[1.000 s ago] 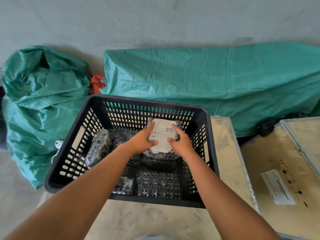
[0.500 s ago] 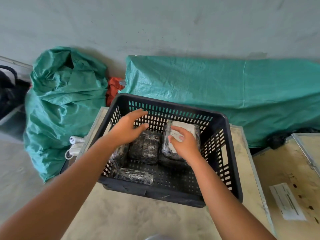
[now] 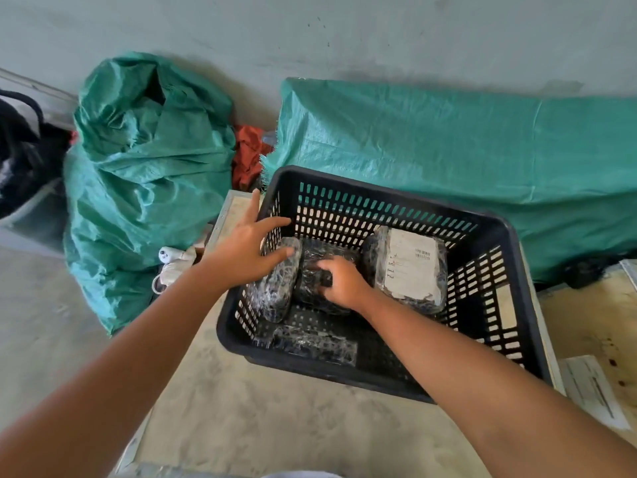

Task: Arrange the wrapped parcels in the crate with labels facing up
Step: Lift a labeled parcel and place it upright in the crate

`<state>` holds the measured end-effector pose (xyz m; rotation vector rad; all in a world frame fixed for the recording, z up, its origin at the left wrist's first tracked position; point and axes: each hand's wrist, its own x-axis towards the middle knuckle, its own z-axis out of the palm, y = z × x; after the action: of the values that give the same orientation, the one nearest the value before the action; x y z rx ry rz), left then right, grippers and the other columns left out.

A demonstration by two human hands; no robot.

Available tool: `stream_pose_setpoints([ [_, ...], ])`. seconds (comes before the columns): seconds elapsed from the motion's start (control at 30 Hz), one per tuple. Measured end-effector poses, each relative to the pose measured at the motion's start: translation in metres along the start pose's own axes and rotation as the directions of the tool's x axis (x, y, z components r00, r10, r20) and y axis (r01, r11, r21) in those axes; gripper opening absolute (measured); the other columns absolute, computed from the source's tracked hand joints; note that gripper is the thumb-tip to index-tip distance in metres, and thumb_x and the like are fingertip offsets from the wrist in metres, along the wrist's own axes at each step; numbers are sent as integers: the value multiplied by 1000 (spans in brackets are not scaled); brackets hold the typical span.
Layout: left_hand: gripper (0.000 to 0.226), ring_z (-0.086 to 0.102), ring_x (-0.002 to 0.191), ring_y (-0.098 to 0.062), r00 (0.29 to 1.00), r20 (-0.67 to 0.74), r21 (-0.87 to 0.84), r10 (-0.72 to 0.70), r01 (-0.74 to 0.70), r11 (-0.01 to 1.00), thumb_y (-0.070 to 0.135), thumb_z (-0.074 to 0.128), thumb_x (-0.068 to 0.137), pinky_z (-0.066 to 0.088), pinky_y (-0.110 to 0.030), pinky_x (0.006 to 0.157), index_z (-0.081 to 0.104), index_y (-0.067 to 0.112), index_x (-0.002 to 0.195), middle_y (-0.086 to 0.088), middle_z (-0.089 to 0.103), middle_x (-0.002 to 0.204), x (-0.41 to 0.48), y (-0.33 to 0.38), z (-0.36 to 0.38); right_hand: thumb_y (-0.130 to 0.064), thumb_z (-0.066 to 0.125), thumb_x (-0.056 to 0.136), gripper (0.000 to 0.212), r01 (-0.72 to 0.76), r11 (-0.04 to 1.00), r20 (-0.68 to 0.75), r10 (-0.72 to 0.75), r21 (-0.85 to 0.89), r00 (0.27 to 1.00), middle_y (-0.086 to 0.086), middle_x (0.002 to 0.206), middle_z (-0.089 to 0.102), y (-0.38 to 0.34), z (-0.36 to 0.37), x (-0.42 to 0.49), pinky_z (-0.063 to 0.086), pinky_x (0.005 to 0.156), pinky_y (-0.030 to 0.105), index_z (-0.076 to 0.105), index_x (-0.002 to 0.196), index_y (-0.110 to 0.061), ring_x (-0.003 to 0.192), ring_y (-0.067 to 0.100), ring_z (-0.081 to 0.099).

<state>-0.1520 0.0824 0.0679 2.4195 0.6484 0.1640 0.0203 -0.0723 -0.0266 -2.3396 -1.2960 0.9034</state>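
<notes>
A: Why is the labelled parcel (image 3: 410, 269) lying flat at the right of the black crate (image 3: 496, 236)?

B: Its white label faces up, so it looks finished. The right hand (image 3: 339, 282), centre frame, curls its fingers onto the middle parcel (image 3: 320, 250), probably to turn it.

A: And the left hand (image 3: 246, 250)?

B: Fingers spread open over the crate's left rim, fingertips touching the left parcel (image 3: 279, 288), likely steadying it. A fourth parcel (image 3: 315, 345) lies lower down.

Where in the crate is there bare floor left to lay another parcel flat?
The crate floor is bare at the near right, between the front parcel, the labelled parcel and the right wall. The back left is crowded: both hands are on parcels there.
</notes>
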Motion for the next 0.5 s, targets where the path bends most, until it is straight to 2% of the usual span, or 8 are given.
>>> stream_pose_setpoints([
  [0.07, 63, 20, 151, -30, 998, 32, 16, -56, 56, 998, 46, 70, 89, 27, -50, 116, 49, 34, 146, -13, 1, 168, 1, -5, 3, -27, 88, 76, 79, -43, 993, 36, 47, -112, 998, 19, 158, 33, 7, 10, 8, 30, 119, 40, 52, 147, -25, 146, 37, 31],
  [0.13, 65, 36, 145, -30, 996, 35, 20, -86, 85, 996, 42, 69, 91, 35, -46, 110, 43, 34, 150, -9, 20, 166, 3, -11, 4, -37, 92, 69, 101, -59, 976, 34, 67, -212, 997, 17, 166, 15, 13, 22, 12, 19, 123, 51, 39, 155, -32, 153, 38, 12],
  [0.2, 69, 48, 134, -27, 995, 40, -47, -88, 89, 995, 36, 68, 93, 38, -39, 105, 36, 32, 154, -8, 43, 153, 4, -16, 7, -42, 92, 67, 115, -62, 950, 20, 71, -305, 997, 14, 168, 5, 18, 33, 14, 14, 123, 56, 24, 160, -35, 154, 39, 3],
  [0.27, 70, 51, 128, -24, 995, 36, -121, -94, 98, 988, 31, 66, 95, 37, -32, 102, 32, 34, 156, -6, 50, 144, 4, -19, 9, -38, 91, 69, 125, -56, 914, 22, 70, -403, 997, 13, 168, -4, 23, 43, 15, 8, 123, 56, 7, 161, -37, 154, 39, -5],
  [0.33, 69, 52, 125, -21, 994, 28, -163, -101, 105, 981, 28, 63, 96, 35, -27, 99, 30, 36, 156, -4, 51, 142, 5, -21, 11, -22, 89, 73, 129, -45, 882, 11, 57, -469, 998, 13, 168, -8, 27, 49, 14, 2, 121, 52, -5, 160, -39, 154, 39, -9],
  [0.43, 67, 59, 111, -11, 994, 23, -163, -104, 107, 981, 25, 60, 98, 40, -21, 92, 28, 38, 156, -3, 52, 142, 5, -22, 12, -2, 82, 76, 124, -46, 901, -8, 47, -432, 999, 12, 169, -2, 29, 50, 15, 4, 121, 48, 0, 160, -39, 154, 37, -6],
  [0.47, 67, 63, 99, -5, 994, 22, -163, -103, 106, 981, 22, 59, 99, 43, -15, 86, 28, 38, 156, -2, 52, 141, 5, -23, 13, -3, 83, 75, 122, -51, 919, 3, 56, -390, 998, 10, 170, 0, 27, 47, 16, 7, 123, 50, 4, 161, -38, 155, 36, -5],
  [0.5, 67, 66, 89, -5, 994, 20, -166, -104, 106, 980, 17, 57, 99, 44, -10, 76, 29, 37, 156, -2, 53, 140, 6, -23, 13, -7, 85, 74, 120, -52, 935, 23, 63, -352, 998, 9, 170, 2, 24, 41, 18, 10, 124, 51, 8, 161, -36, 155, 36, -3],
])
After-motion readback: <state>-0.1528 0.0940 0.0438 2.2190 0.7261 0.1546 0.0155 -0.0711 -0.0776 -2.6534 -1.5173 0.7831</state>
